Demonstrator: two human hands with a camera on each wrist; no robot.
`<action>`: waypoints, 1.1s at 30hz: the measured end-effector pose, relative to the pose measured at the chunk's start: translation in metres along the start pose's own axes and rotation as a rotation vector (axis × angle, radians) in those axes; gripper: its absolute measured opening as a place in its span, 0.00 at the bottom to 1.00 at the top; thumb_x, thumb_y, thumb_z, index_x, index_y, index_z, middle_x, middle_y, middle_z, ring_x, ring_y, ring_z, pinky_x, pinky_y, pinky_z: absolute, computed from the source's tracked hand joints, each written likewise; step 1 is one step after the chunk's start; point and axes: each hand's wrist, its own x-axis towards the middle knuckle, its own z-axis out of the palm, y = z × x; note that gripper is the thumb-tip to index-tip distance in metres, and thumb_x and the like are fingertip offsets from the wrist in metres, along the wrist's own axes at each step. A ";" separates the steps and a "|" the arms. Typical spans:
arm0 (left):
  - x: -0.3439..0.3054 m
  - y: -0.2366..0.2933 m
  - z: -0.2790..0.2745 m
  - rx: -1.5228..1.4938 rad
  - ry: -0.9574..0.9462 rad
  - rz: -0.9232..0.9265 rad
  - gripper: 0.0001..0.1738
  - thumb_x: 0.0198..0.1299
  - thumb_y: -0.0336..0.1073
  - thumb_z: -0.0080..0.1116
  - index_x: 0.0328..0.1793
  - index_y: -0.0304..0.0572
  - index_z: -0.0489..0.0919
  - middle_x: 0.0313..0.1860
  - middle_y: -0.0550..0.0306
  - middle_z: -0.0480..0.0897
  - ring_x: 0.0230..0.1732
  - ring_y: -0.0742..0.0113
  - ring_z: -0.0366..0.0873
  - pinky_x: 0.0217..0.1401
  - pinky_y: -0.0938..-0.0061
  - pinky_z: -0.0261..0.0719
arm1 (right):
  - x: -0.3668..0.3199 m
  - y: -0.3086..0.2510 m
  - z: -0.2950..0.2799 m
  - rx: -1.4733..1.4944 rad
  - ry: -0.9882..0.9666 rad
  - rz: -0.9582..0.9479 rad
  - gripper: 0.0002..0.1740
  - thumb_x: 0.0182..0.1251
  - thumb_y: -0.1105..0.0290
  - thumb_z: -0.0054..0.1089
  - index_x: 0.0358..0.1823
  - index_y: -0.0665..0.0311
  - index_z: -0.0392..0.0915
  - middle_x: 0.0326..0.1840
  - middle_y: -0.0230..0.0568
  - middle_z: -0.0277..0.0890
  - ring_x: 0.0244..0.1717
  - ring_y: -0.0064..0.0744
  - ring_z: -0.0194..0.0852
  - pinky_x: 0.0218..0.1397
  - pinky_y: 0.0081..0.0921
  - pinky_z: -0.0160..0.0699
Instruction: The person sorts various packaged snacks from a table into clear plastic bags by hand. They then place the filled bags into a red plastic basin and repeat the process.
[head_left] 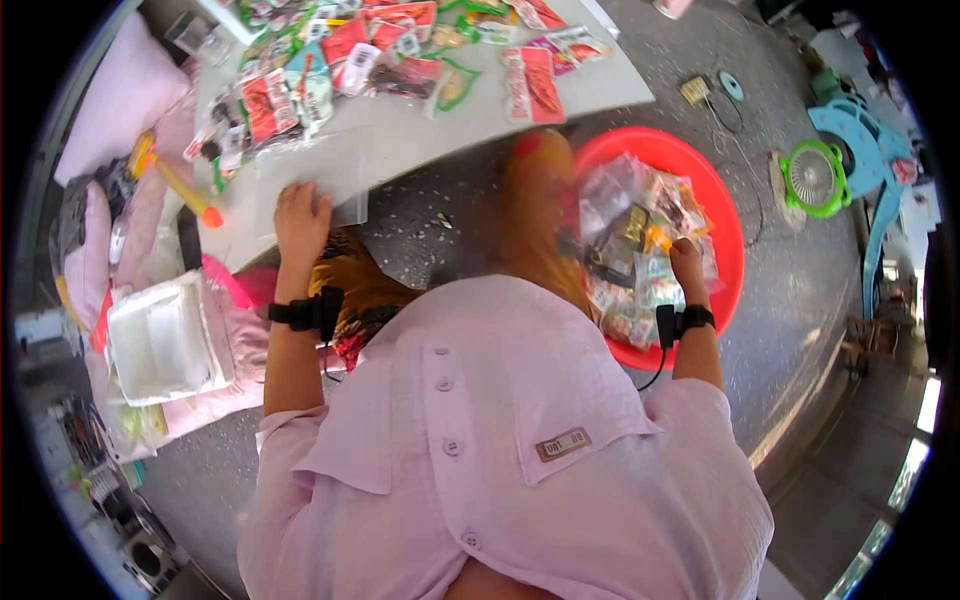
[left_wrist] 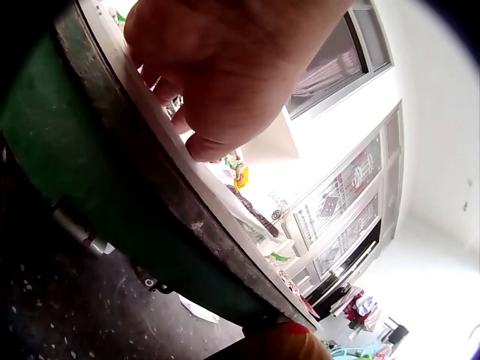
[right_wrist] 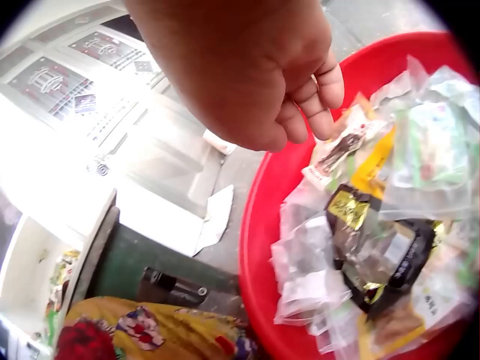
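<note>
Wearing a pale shirt, the person is holding both arms forward, one hand out to each side. The right hand is hanging over the red basin, its fingers loosely bent, the grip narrow and holding nothing that shows. The left hand is resting on the table at a flat clear bag, its fingers relaxed; whether they are pressing the plastic or merely touching it, I cannot tell.

Below the right hand, loose packets are overlapping inside the basin, a black-and-gold packet lying among them. Handling these well would, I judge, mean spreading the fingers wider first, then pinching one packet by a raised seam or corner, since slick films could be dragging their neighbours along. The left hand should be pressing flat and lightly, so that the clear bag is not sliding or creasing.

Farther off, a heap of coloured packets is covering the table's far part, while a red-and-white packet is lying nearer its right end. Beyond the basin, a green fan is sitting on the floor.
</note>
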 end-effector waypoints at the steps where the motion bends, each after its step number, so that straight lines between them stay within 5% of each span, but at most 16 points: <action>1: 0.001 -0.001 0.001 0.014 -0.014 -0.039 0.21 0.50 0.44 0.49 0.45 0.36 0.73 0.48 0.39 0.70 0.53 0.46 0.63 0.56 0.61 0.59 | 0.013 -0.023 -0.007 0.041 0.042 -0.107 0.11 0.52 0.67 0.47 0.33 0.66 0.72 0.27 0.51 0.72 0.31 0.44 0.72 0.36 0.33 0.70; 5: 0.010 -0.001 0.000 0.096 -0.096 -0.231 0.23 0.51 0.47 0.46 0.49 0.41 0.71 0.55 0.45 0.66 0.60 0.50 0.57 0.60 0.61 0.54 | 0.048 -0.147 -0.039 0.373 0.009 -0.272 0.08 0.53 0.73 0.50 0.34 0.68 0.72 0.26 0.42 0.71 0.28 0.26 0.69 0.33 0.20 0.68; 9: 0.014 0.007 -0.008 0.134 -0.096 -0.304 0.21 0.51 0.45 0.45 0.47 0.42 0.71 0.54 0.48 0.67 0.60 0.51 0.57 0.60 0.60 0.54 | 0.059 -0.250 -0.032 0.506 -0.054 -0.601 0.08 0.55 0.72 0.50 0.36 0.67 0.71 0.28 0.43 0.71 0.30 0.30 0.70 0.34 0.22 0.68; 14: 0.010 0.025 -0.011 -0.062 0.133 -0.160 0.14 0.46 0.39 0.51 0.36 0.38 0.74 0.41 0.48 0.74 0.45 0.50 0.68 0.48 0.64 0.67 | 0.061 -0.347 0.000 0.504 -0.084 -0.810 0.09 0.54 0.71 0.50 0.36 0.67 0.69 0.29 0.47 0.72 0.31 0.41 0.71 0.34 0.28 0.68; 20: 0.018 0.049 -0.018 -0.088 -0.033 -0.209 0.16 0.44 0.45 0.54 0.31 0.38 0.73 0.35 0.47 0.74 0.42 0.51 0.69 0.44 0.63 0.68 | 0.092 -0.401 0.044 0.311 0.009 -0.665 0.20 0.51 0.65 0.51 0.43 0.70 0.64 0.26 0.52 0.73 0.32 0.51 0.71 0.34 0.38 0.69; 26: 0.024 0.066 -0.012 -0.074 -0.106 -0.242 0.16 0.45 0.44 0.53 0.28 0.37 0.72 0.32 0.47 0.73 0.38 0.50 0.70 0.42 0.62 0.69 | 0.098 -0.433 0.059 0.545 -0.139 -0.498 0.27 0.47 0.66 0.53 0.48 0.72 0.61 0.29 0.58 0.72 0.30 0.53 0.71 0.34 0.40 0.69; 28: 0.026 0.064 -0.007 -0.080 -0.093 -0.237 0.14 0.45 0.42 0.51 0.27 0.37 0.72 0.31 0.47 0.73 0.36 0.50 0.71 0.40 0.62 0.70 | 0.127 -0.421 0.098 0.490 -0.046 -0.660 0.26 0.47 0.68 0.53 0.49 0.72 0.61 0.29 0.55 0.72 0.28 0.46 0.72 0.31 0.36 0.70; 30: 0.027 0.061 -0.006 -0.093 -0.087 -0.238 0.11 0.45 0.39 0.49 0.26 0.37 0.72 0.30 0.47 0.73 0.34 0.49 0.72 0.38 0.61 0.70 | 0.130 -0.423 0.101 0.601 -0.084 -0.605 0.25 0.47 0.70 0.53 0.49 0.72 0.61 0.29 0.50 0.72 0.27 0.38 0.72 0.29 0.32 0.71; 33: 0.028 0.055 0.000 -0.113 -0.095 -0.245 0.09 0.45 0.37 0.47 0.26 0.37 0.72 0.28 0.47 0.73 0.33 0.49 0.72 0.37 0.60 0.70 | 0.104 -0.429 0.077 0.911 -0.247 -0.292 0.22 0.49 0.74 0.51 0.48 0.71 0.63 0.29 0.43 0.70 0.27 0.28 0.71 0.26 0.25 0.71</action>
